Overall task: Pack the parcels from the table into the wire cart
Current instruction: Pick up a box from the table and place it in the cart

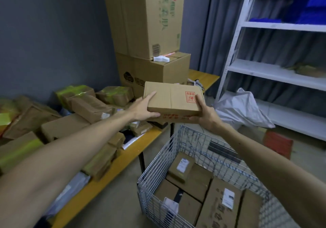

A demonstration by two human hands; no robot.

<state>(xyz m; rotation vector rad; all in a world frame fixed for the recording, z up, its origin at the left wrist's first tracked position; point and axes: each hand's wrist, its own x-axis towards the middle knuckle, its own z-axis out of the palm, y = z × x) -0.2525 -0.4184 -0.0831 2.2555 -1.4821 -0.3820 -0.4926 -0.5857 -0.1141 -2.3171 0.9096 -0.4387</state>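
Observation:
A flat brown cardboard parcel [172, 99] with a red stamp on top hangs in the air between the table and the wire cart [155, 159]. My left hand [143, 108] grips its left end, thumb on top and fingers underneath. My right hand [205, 112] grips its right near corner, thumb beside the red stamp. The cart stands low at the right and holds several brown parcels [192, 180] with white labels. Many taped brown parcels [88, 107] lie heaped on the yellow-edged table [112, 167] at the left.
Two big cartons [144, 19] are stacked at the table's far end against the grey wall. A white metal shelf [275, 76] stands at the right, with a crumpled grey bag [241, 109] and a red box [277, 143] on the floor before it.

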